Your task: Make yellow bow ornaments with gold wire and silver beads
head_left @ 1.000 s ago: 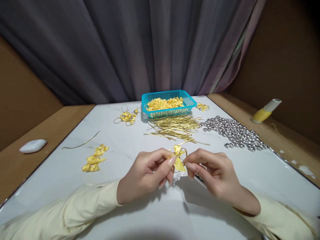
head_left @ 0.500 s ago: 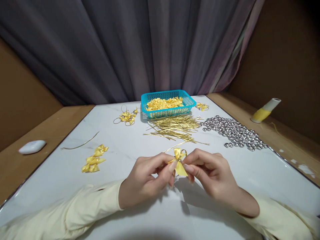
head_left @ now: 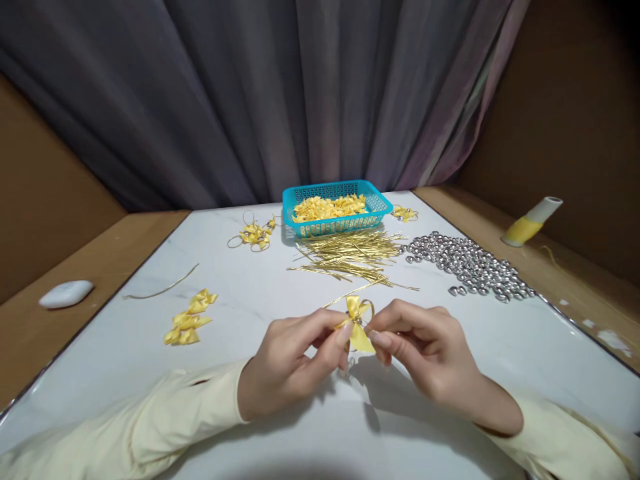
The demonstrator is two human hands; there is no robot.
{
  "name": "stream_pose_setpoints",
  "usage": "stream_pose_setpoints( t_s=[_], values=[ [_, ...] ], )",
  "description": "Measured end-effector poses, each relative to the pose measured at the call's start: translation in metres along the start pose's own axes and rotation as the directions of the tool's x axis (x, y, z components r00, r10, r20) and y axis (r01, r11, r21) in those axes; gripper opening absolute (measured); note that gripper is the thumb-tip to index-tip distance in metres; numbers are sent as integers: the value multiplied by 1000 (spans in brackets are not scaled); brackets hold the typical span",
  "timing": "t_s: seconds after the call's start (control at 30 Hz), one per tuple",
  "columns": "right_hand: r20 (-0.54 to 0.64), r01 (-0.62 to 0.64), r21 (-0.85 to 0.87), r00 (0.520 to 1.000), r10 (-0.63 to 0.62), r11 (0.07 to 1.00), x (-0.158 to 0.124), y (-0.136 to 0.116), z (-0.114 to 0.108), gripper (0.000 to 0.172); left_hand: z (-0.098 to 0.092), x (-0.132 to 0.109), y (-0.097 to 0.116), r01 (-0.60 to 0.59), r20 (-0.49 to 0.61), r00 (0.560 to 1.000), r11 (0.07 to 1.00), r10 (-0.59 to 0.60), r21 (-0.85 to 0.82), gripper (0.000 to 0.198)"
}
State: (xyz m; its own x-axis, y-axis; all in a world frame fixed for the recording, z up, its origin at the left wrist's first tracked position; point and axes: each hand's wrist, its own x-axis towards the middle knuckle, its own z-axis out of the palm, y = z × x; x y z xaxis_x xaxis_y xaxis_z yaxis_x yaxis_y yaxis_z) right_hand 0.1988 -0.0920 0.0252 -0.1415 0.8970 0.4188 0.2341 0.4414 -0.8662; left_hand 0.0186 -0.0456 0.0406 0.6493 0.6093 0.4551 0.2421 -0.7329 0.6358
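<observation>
Between my two hands is a yellow ribbon bow (head_left: 361,339), held upright just above the table. Thumb and finger of my left hand (head_left: 306,347) pinch the bow's left side. My right hand (head_left: 425,343) is closed in a pinch at its right edge, where a gold cord (head_left: 369,307) loops up behind the bow. Whether those right fingertips grip the cord or the ribbon is hard to make out. A small shiny piece shows at the bow's middle, partly covered by my fingers. Something silvery lies below the hands, too small to name.
A blue basket (head_left: 340,223) of yellow bows stands at the back. Before it lie gold cords (head_left: 350,253), with silver heart-shaped beads (head_left: 465,263) to the right. Loose yellow bows (head_left: 187,323) and one cord (head_left: 163,290) are at left. Looped bows (head_left: 256,233) lie beside the basket.
Hardly anything differs. The bow has shifted very slightly to the left, and my right hand has moved a little around its pinch.
</observation>
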Motion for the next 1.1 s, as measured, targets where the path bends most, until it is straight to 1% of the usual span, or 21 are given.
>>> stream_pose_setpoints(
  t_s=[0.13,0.23,0.43,0.53,0.6,0.67,0.73,0.87,0.97,1.1],
  values=[
    [-1,-11,3,1000,11,1000,0,0,0,13,1,0,-1,-35,-6,999,998,35,46,11],
    [-3,-31,17,1000,31,999,1,0,1,13,2,0,-1,-70,-41,996,993,74,99,11],
    [14,-81,57,997,80,995,3,0,3,15,6,-3,-2,-47,-85,994,978,65,202,12],
    [29,-101,99,995,99,990,4,-1,3,14,6,-3,-3,-74,-80,992,973,94,220,10],
    [44,-112,122,993,108,986,5,-2,2,14,6,-3,-2,-73,-85,992,975,92,209,10],
    [57,-114,136,993,107,984,5,-1,2,14,4,-3,-1,-57,-80,994,985,71,160,11],
    [63,-106,142,993,98,984,5,-1,2,14,3,-2,1,-22,-48,998,995,27,93,12],
    [52,-75,134,996,68,988,5,0,2,14,1,0,4,94,13,996,995,-93,-41,15],
    [39,-41,86,999,38,995,5,0,2,14,0,1,5,159,59,987,972,-151,-170,17],
    [22,7,6,1000,-7,1000,4,0,0,13,-1,3,6,255,135,965,915,-223,-312,19]
  ],
)
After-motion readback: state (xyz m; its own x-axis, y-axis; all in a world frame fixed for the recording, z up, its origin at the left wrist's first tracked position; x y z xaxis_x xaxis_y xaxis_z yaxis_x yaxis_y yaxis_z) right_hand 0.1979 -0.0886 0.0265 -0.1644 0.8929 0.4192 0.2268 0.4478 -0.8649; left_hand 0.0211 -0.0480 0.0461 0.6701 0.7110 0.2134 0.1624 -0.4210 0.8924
